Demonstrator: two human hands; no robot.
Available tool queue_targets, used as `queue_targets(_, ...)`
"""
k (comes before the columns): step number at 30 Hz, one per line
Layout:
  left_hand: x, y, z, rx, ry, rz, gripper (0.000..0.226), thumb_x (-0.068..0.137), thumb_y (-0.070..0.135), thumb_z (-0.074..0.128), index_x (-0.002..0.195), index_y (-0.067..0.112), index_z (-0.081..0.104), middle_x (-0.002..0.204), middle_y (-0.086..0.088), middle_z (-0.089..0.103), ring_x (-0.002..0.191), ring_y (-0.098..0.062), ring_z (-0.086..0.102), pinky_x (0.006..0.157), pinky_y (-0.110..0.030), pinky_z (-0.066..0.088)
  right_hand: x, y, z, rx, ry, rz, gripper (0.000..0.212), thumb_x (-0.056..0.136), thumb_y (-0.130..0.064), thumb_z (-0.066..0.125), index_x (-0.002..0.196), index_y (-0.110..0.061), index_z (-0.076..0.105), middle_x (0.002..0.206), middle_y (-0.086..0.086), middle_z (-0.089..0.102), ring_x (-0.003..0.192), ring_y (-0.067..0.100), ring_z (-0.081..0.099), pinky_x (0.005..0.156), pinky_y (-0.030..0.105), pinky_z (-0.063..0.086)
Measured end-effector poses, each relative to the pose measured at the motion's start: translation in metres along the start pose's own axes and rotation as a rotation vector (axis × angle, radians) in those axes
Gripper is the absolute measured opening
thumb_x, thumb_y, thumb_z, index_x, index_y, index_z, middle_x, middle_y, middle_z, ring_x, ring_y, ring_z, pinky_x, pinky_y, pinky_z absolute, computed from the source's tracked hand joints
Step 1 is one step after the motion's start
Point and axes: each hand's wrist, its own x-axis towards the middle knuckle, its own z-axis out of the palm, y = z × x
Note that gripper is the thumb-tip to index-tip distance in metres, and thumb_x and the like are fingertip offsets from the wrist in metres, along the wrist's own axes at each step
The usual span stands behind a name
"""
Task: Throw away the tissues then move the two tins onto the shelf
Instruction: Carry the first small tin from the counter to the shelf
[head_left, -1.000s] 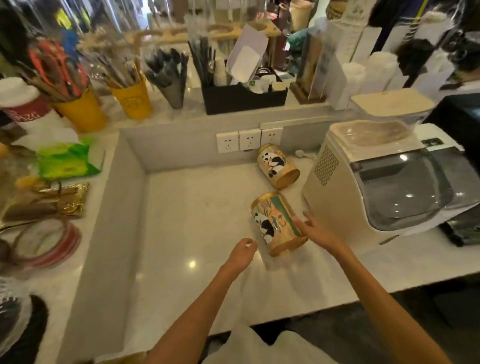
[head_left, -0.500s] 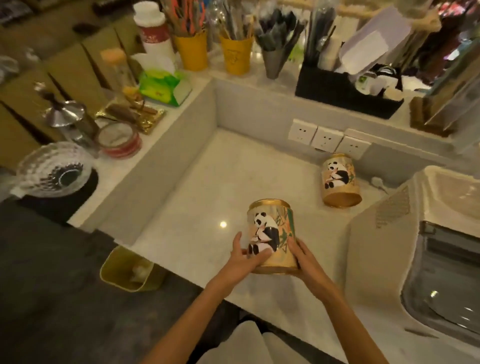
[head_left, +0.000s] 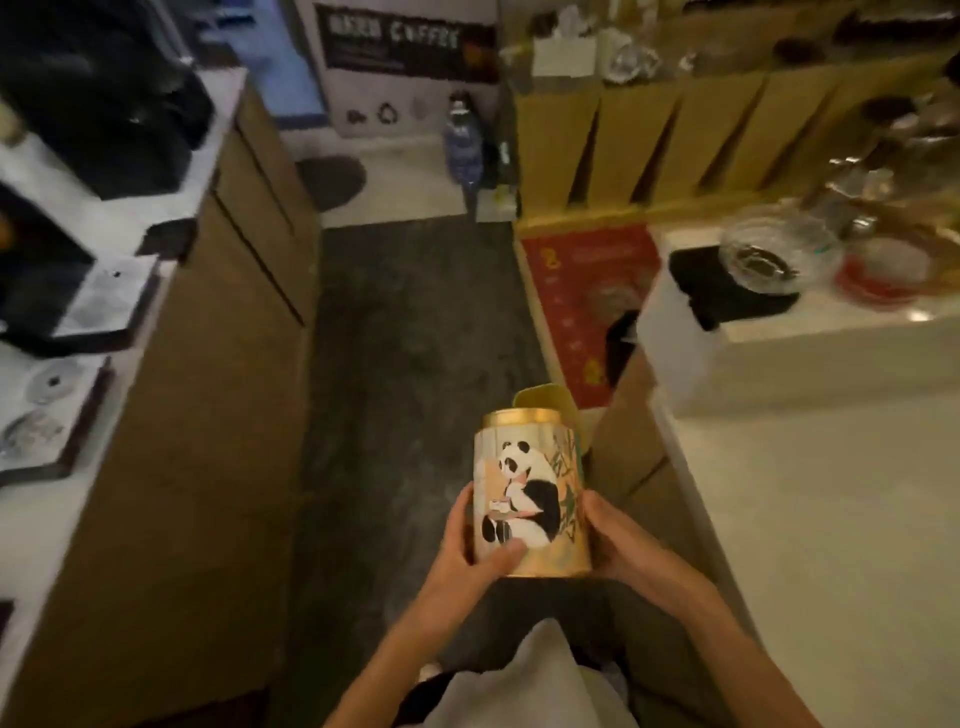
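Note:
A gold panda tin (head_left: 530, 488) stands upright in the air over the dark floor, held between both hands. My left hand (head_left: 467, 540) grips its left side near the base, thumb across the front. My right hand (head_left: 618, 540) cups its right side. Just behind the tin, the rim of a yellow bin (head_left: 545, 397) shows on the floor. The second tin and the tissues are out of view.
A white marble counter (head_left: 810, 493) runs along the right, with a glass bowl (head_left: 779, 249) on a black mat. A wooden cabinet (head_left: 208, 415) with black machines on top lines the left. A red mat (head_left: 576, 296) and bottles (head_left: 462, 140) lie ahead in the aisle.
I have lifted the tin off the counter with both hands and turned left, away from the counter into the aisle. The second tin has dropped out of view.

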Motion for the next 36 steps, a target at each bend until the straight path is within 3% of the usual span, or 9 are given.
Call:
queue_targets(4,-0.048,0.023,-0.11,-0.084,0.32,0.135,0.097,0.073,0.029,0.087,0.145,0.046,0.024,0.139,0.001,0.053,0.116,-0.013,0.065,0.083,-0.029,0.059,0.085,-0.047,0.125,-0.259,-0.228,-0.001,0.076,0.068,-0.074,0.068,0.136,-0.054,0.04,0.136,-0.017,0.058,0.119,0.007,0.06,0.093,0.041,0.056)
queue_targets(8,-0.088,0.093,-0.21,-0.054,0.567,0.376,0.1,0.075,0.031,0.085,0.144,0.053,0.017,0.139,0.012,0.049,0.118,-0.004,0.061,0.083,-0.023,0.057,0.154,-0.126,0.266,-0.427,-0.452,-0.214,0.072,0.075,-0.051,0.078,0.135,-0.053,0.04,0.129,-0.023,0.062,0.116,-0.004,0.059,0.085,0.017,0.053)
queue_targets(11,-0.117,0.174,-0.278,0.039,0.737,0.579,0.097,0.068,0.044,0.087,0.133,0.07,0.02,0.138,0.028,0.047,0.121,0.0,0.058,0.088,-0.025,0.057,0.188,-0.205,0.368,-0.504,-0.624,-0.375,0.079,0.079,-0.044,0.076,0.144,-0.047,0.032,0.132,-0.025,0.06,0.122,-0.002,0.057,0.089,0.016,0.051)
queue_targets(14,-0.152,0.254,-0.332,0.12,0.914,0.762,0.101,0.063,0.049,0.087,0.137,0.065,0.02,0.143,0.021,0.046,0.124,-0.004,0.056,0.097,-0.035,0.055,0.208,-0.285,0.463,-0.534,-0.768,-0.547,0.083,0.07,-0.056,0.076,0.139,-0.056,0.029,0.124,-0.032,0.062,0.117,-0.004,0.058,0.091,0.019,0.052)
queue_targets(21,-0.233,0.409,-0.394,0.398,1.344,1.124,0.097,0.065,0.038,0.088,0.141,0.055,0.031,0.132,0.03,0.056,0.121,0.002,0.057,0.088,-0.013,0.052,0.209,-0.436,0.633,-0.596,-1.13,-0.884,0.059,0.064,-0.07,0.071,0.112,-0.08,0.04,0.111,-0.043,0.062,0.102,-0.012,0.063,0.071,0.01,0.053)
queue_targets(23,-0.25,0.434,-0.405,0.464,1.468,1.175,0.099,0.064,0.04,0.087,0.144,0.051,0.03,0.136,0.025,0.054,0.122,0.003,0.056,0.09,-0.012,0.051,0.205,-0.462,0.669,-0.673,-1.197,-1.003,0.064,0.061,-0.076,0.069,0.118,-0.077,0.038,0.116,-0.041,0.061,0.105,-0.013,0.061,0.077,0.013,0.053)
queue_targets(29,-0.319,0.491,-0.454,0.593,1.6,1.026,0.096,0.07,0.044,0.082,0.137,0.055,0.015,0.128,0.025,0.047,0.107,0.014,0.059,0.08,-0.007,0.051,0.198,-0.511,0.789,-0.774,-1.351,-1.17,0.077,0.062,-0.071,0.073,0.13,-0.06,0.039,0.115,-0.027,0.066,0.1,-0.009,0.063,0.079,0.018,0.049)
queue_targets(33,-0.377,0.52,-0.519,0.651,1.692,0.745,0.094,0.072,0.051,0.08,0.134,0.063,0.011,0.138,0.014,0.044,0.114,-0.003,0.054,0.109,-0.037,0.04,0.218,-0.507,0.896,-0.724,-1.467,-0.98,0.079,0.071,-0.048,0.082,0.138,-0.035,0.042,0.118,-0.007,0.07,0.102,0.008,0.069,0.08,0.029,0.059)
queue_targets(36,-0.415,0.534,-0.577,0.608,1.7,0.587,0.101,0.074,0.048,0.08,0.141,0.056,0.005,0.154,0.0,0.034,0.12,-0.015,0.05,0.109,-0.036,0.036,0.236,-0.493,0.973,-0.719,-1.504,-0.82,0.081,0.072,-0.042,0.082,0.14,-0.029,0.041,0.118,-0.005,0.068,0.109,0.016,0.065,0.095,0.04,0.055)
